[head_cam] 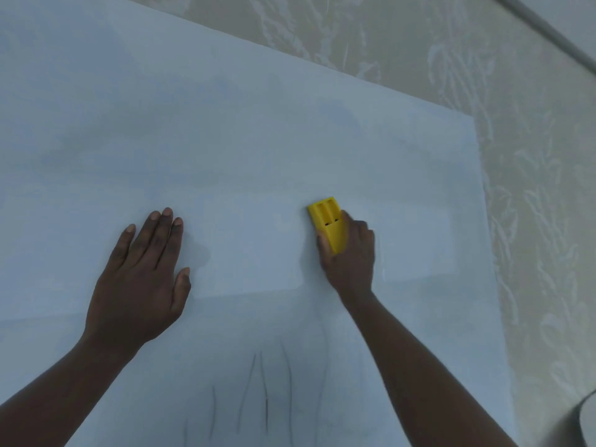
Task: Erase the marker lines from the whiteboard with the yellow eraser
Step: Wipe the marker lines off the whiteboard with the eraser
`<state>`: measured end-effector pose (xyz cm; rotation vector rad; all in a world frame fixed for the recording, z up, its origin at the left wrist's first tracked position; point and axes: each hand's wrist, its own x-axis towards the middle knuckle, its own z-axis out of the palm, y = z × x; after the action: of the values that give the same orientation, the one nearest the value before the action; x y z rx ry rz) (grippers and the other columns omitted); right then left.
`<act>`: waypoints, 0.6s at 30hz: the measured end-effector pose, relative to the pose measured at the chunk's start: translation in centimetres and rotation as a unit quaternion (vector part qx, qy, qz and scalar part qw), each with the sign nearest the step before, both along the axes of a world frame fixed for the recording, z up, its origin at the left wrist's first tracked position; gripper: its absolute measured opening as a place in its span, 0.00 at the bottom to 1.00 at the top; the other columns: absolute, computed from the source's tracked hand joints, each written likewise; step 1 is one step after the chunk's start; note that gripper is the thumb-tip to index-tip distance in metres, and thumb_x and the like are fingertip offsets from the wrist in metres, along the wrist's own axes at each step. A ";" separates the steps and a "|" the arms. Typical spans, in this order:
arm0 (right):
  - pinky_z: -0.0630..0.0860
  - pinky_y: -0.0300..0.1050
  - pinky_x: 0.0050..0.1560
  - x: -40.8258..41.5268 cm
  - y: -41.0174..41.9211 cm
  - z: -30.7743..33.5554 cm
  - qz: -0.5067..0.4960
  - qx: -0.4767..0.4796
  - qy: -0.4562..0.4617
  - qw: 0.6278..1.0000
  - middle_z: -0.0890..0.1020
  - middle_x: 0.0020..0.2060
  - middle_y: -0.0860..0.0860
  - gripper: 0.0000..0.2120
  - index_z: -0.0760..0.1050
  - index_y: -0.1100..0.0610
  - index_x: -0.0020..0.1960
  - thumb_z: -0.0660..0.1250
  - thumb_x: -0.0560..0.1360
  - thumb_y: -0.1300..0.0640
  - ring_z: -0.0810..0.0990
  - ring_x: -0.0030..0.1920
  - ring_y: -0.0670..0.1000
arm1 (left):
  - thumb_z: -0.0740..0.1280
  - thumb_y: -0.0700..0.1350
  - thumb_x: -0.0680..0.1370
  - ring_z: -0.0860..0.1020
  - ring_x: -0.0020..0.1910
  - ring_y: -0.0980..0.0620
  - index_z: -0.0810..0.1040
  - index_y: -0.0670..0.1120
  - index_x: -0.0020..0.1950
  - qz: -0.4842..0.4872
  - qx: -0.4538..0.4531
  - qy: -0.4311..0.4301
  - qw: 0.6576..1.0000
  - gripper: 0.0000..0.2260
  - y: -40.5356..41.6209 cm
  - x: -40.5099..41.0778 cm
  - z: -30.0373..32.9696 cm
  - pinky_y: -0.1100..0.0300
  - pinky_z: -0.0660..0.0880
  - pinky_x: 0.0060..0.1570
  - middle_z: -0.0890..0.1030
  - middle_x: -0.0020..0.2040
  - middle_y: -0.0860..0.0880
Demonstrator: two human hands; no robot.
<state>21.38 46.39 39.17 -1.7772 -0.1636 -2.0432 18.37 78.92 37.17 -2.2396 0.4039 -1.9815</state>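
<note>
From the head camera, the right hand (350,253) grips the yellow eraser (328,224), pressed flat against the whiteboard (225,140). The left hand (142,275) lies flat, fingers spread, holding nothing; faint marker lines (264,391) sit below both hands.

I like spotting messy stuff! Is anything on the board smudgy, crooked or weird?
A little. Thin dark marker lines remain near the bottom edge of the whiteboard, between the arms, faint and streaky. The right hand holds the yellow eraser well above them. The left hand lies flat on the board. Nothing looks spilled or broken.
</note>
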 end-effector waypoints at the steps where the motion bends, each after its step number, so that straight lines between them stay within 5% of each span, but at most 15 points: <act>1: 0.72 0.53 0.51 -0.1 -1.4 0.1 0.010 0.024 0.022 0.999 0.78 0.53 0.60 0.25 0.71 0.60 0.68 0.70 0.76 0.48 0.74 0.51 0.63 | 0.51 0.50 0.80 0.60 0.80 0.41 0.59 0.36 0.79 -0.002 0.002 -0.005 1.000 0.30 0.2 -0.1 -0.3 0.40 0.59 0.78 0.62 0.79 0.37; 8: 0.66 0.43 0.53 -0.7 -6.6 -2.0 0.064 0.072 0.158 0.983 0.76 0.63 0.49 0.29 0.69 0.49 0.69 0.69 0.70 0.62 0.73 0.61 0.55 | 0.51 0.48 0.81 0.60 0.80 0.39 0.59 0.35 0.79 0.007 0.006 -0.007 1.000 0.29 0.7 -0.2 -1.6 0.40 0.57 0.79 0.61 0.80 0.36; 18: 0.73 0.47 0.57 -2.7 -6.1 -18.9 0.065 0.131 0.218 0.965 0.78 0.61 0.51 0.34 0.71 0.52 0.66 0.72 0.64 0.72 0.76 0.61 0.56 | 0.50 0.50 0.82 0.54 0.82 0.40 0.54 0.37 0.81 -0.001 0.008 0.029 1.000 0.29 1.8 -0.7 -4.8 0.42 0.50 0.81 0.57 0.81 0.36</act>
<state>18.68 40.32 20.29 -1.9345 0.1149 -1.4628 17.63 80.75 32.36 -2.2923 0.4269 -1.9109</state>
